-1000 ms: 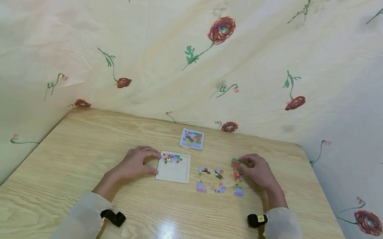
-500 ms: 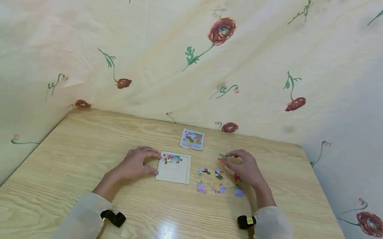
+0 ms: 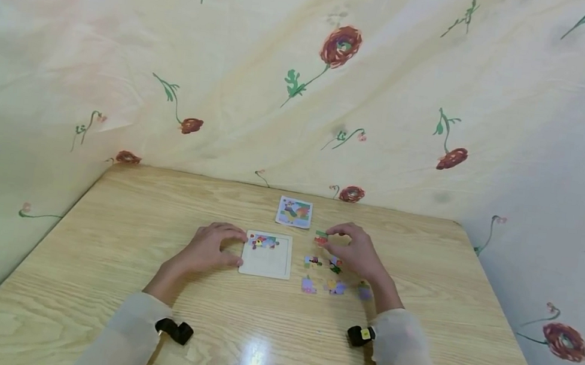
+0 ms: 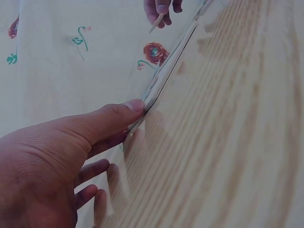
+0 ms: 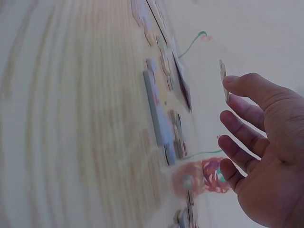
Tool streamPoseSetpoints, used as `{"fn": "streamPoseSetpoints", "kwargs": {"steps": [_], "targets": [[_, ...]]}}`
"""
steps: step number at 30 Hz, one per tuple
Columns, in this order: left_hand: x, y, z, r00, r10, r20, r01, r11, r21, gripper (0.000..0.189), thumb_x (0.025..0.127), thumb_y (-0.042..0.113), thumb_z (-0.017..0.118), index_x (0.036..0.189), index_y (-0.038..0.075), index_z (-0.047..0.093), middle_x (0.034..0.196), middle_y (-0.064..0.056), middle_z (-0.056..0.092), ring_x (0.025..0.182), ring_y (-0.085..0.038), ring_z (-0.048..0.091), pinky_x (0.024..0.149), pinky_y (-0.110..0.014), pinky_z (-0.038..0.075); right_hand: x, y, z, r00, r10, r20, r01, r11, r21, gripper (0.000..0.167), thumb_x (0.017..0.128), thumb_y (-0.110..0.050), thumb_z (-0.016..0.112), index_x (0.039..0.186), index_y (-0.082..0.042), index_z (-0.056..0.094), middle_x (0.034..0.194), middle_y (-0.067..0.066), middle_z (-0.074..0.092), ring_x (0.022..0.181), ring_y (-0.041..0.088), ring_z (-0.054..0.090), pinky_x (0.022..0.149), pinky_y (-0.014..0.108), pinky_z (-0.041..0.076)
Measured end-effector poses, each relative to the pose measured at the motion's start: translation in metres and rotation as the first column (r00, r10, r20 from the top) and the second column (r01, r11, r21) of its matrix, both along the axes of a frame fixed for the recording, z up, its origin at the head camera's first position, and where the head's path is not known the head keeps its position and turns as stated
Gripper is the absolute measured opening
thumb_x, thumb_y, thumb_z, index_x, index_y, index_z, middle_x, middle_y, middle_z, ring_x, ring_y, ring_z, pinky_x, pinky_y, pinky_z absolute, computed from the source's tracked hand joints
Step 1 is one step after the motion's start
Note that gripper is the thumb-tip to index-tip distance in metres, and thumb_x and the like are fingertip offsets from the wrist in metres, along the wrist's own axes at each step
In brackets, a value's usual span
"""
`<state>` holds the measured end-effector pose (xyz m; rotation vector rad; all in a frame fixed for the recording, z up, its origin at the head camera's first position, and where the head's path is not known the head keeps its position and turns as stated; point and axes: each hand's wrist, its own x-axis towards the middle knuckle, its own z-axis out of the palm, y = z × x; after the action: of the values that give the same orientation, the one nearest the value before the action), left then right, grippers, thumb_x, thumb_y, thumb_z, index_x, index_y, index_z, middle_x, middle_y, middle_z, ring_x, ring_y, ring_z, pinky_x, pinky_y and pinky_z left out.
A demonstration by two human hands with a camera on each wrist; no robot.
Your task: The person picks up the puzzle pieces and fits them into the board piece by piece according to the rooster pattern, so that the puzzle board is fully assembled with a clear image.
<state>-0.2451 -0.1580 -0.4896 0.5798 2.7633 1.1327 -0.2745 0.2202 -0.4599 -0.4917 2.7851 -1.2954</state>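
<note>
My left hand (image 3: 209,248) holds the left edge of a square white puzzle tray (image 3: 264,265), thumb near its front corner and fingers farther back. Joined colourful pieces (image 3: 263,242) fill the tray's top left part. Between thumb and index finger, my right hand (image 3: 357,253) pinches a green and red puzzle piece (image 3: 320,238), raised above the table to the right of the tray. In the right wrist view that puzzle piece (image 5: 223,76) appears edge-on, the other fingers loosely bent.
Several loose puzzle pieces (image 3: 335,287) lie in rows right of the tray, some partly behind my right hand and wrist. A small picture card (image 3: 294,212) lies behind the tray. Flowered cloth (image 3: 239,80) hangs along the back and sides of the wooden table (image 3: 233,326).
My right hand has lifted the green and red puzzle piece from the far right of the rows and carried it left towards the tray. The left hand has stayed at the tray's edge.
</note>
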Motion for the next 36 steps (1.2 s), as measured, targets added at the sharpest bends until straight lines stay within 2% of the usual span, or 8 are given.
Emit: {"fn": "streamPoseSetpoints", "kwargs": {"steps": [8, 19, 26, 32, 36], "targets": [[0.0, 0.001, -0.004, 1.0, 0.006, 0.002, -0.006, 1.0, -0.003, 0.05, 0.085, 0.04, 0.084, 0.131, 0.025, 0.07, 0.147, 0.001, 0.061, 0.146, -0.031, 0.043, 0.119, -0.064, 0.024, 0.0, -0.023, -0.001, 1.0, 0.031, 0.003, -0.031, 1.0, 0.004, 0.027, 0.093, -0.022, 0.077, 0.117, -0.011, 0.074, 0.131, 0.011, 0.066, 0.127, 0.036, 0.057, 0.106, 0.059, 0.047], [0.0, 0.001, -0.001, 1.0, 0.007, 0.006, -0.007, 1.0, -0.005, 0.05, 0.085, 0.039, 0.084, 0.131, 0.025, 0.07, 0.146, 0.001, 0.061, 0.146, -0.031, 0.043, 0.119, -0.065, 0.023, 0.0, -0.05, -0.007, 0.996, 0.078, 0.037, -0.078, 0.997, 0.001, 0.025, 0.095, -0.022, 0.075, 0.118, -0.012, 0.074, 0.128, 0.01, 0.066, 0.12, 0.032, 0.056, 0.096, 0.048, 0.05], [0.0, 0.0, -0.002, 1.0, 0.005, 0.005, -0.005, 1.0, 0.0, 0.05, 0.086, 0.038, 0.084, 0.132, 0.025, 0.07, 0.146, 0.001, 0.061, 0.147, -0.031, 0.042, 0.119, -0.066, 0.023, 0.0, -0.063, -0.009, 0.993, 0.105, 0.057, -0.105, 0.994, -0.001, 0.023, 0.095, -0.019, 0.074, 0.117, -0.01, 0.074, 0.127, 0.011, 0.066, 0.119, 0.031, 0.055, 0.095, 0.046, 0.051], [0.0, 0.0, -0.002, 1.0, 0.004, 0.009, -0.004, 1.0, 0.004, 0.05, 0.086, 0.039, 0.084, 0.132, 0.026, 0.07, 0.147, 0.001, 0.06, 0.147, -0.031, 0.042, 0.12, -0.065, 0.022, -0.004, -0.072, -0.012, 0.99, 0.115, 0.076, -0.117, 0.993, 0.02, 0.022, 0.094, -0.019, 0.076, 0.114, -0.011, 0.075, 0.119, 0.007, 0.066, 0.11, 0.025, 0.056, 0.093, 0.038, 0.049], [0.0, 0.0, -0.002, 1.0, 0.002, 0.01, -0.002, 1.0, 0.003, 0.05, 0.086, 0.038, 0.083, 0.132, 0.025, 0.07, 0.147, 0.001, 0.06, 0.147, -0.032, 0.042, 0.119, -0.066, 0.022, -0.006, -0.077, -0.012, 0.991, 0.123, 0.058, -0.126, 0.991, 0.053, 0.021, 0.093, -0.017, 0.077, 0.112, -0.01, 0.075, 0.117, 0.008, 0.067, 0.105, 0.023, 0.058, 0.094, 0.039, 0.049]]}}
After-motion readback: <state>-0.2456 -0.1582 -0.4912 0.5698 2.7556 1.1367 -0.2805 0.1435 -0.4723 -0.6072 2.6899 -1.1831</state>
